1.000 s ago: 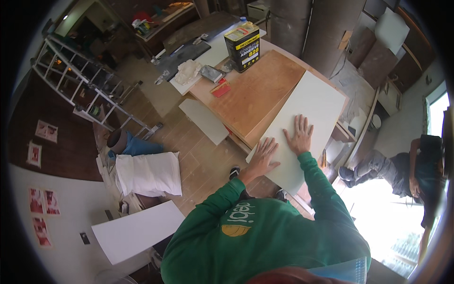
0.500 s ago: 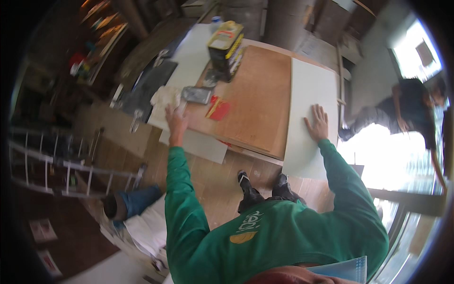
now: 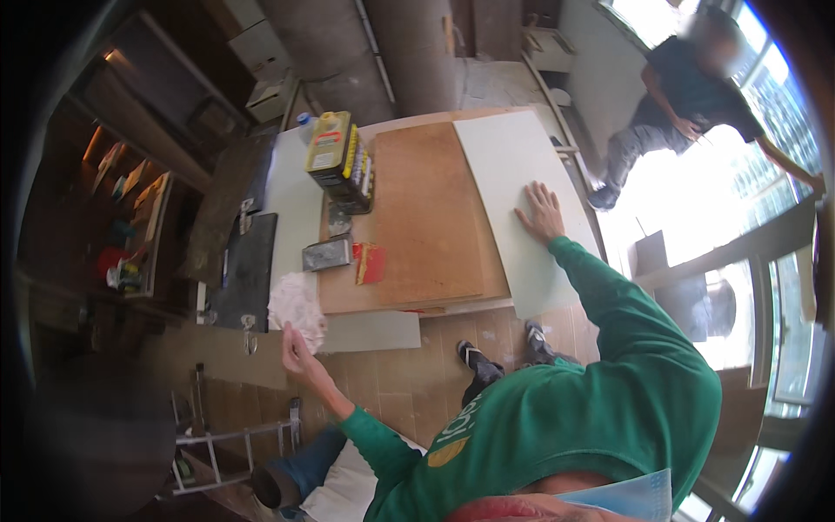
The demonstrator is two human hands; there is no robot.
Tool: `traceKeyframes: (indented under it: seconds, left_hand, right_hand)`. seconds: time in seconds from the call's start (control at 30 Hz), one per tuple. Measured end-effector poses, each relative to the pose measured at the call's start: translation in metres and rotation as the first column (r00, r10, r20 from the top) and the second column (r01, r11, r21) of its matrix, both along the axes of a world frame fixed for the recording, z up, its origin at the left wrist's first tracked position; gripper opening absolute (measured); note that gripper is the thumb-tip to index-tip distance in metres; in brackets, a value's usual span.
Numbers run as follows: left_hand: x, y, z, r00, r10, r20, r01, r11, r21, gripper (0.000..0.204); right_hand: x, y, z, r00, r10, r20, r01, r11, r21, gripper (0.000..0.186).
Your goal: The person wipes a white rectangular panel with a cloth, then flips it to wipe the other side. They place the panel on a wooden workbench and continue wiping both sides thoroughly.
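Observation:
My left hand [image 3: 302, 355] is pinched on the near edge of a crumpled whitish rag [image 3: 297, 306] at the table's near left corner. My right hand [image 3: 544, 211] lies flat, fingers spread, on a long white panel [image 3: 497, 165]. Left of that panel lies a brown wooden board [image 3: 426, 209]. Beyond the rag, a grey block [image 3: 328, 253] sits beside a red and gold packet [image 3: 370, 264]. Behind them stands a tall yellow-and-black metal can [image 3: 342, 165], with a small clear plastic piece [image 3: 339, 219] at its foot.
Black panels with metal hinges [image 3: 242, 274] lie along the table's left side. A bottle with a blue cap [image 3: 304, 124] stands behind the can. A metal ladder [image 3: 235, 448] is at lower left. At the right, another person [image 3: 687, 104] is by the bright windows.
My left hand has drawn back toward the near left with the rag, away from the grey block. My right hand stays flat on the white panel. The view has turned, and the other person's posture has shifted.

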State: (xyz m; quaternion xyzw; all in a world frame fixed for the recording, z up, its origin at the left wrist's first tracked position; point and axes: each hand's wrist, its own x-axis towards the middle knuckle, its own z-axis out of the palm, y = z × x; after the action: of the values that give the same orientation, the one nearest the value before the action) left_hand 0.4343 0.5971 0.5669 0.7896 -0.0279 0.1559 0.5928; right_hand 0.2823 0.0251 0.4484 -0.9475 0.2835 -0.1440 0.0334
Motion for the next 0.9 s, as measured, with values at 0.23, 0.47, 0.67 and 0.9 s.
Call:
traceKeyframes:
  seconds: [0.23,0.47,0.67,0.9]
  left_hand:
    - [-0.127,-0.093,0.001,0.897,-0.429,-0.102,0.212,0.621,-0.754,0.052]
    - [-0.191,-0.24,0.023,0.574,-0.819,0.011,0.5,0.34,-0.797,0.054]
    - [-0.236,-0.347,0.045,0.674,-0.733,-0.087,0.525,0.559,-0.642,0.056]
    - [-0.303,-0.377,-0.106,0.912,0.263,-0.315,-0.343,0.91,-0.234,0.059]
  right_hand:
    - [-0.013,0.037,-0.009,0.979,-0.032,0.203,-0.043,0.934,0.355,0.067]
    - [-0.06,0.072,0.086,0.783,0.116,0.611,-0.497,-0.473,0.727,0.087]
    - [-0.076,0.014,0.105,0.892,0.026,0.451,-0.401,-0.415,0.817,0.031]
    - [-0.072,-0.123,0.06,0.83,0.486,0.274,-0.549,0.629,0.55,0.054]
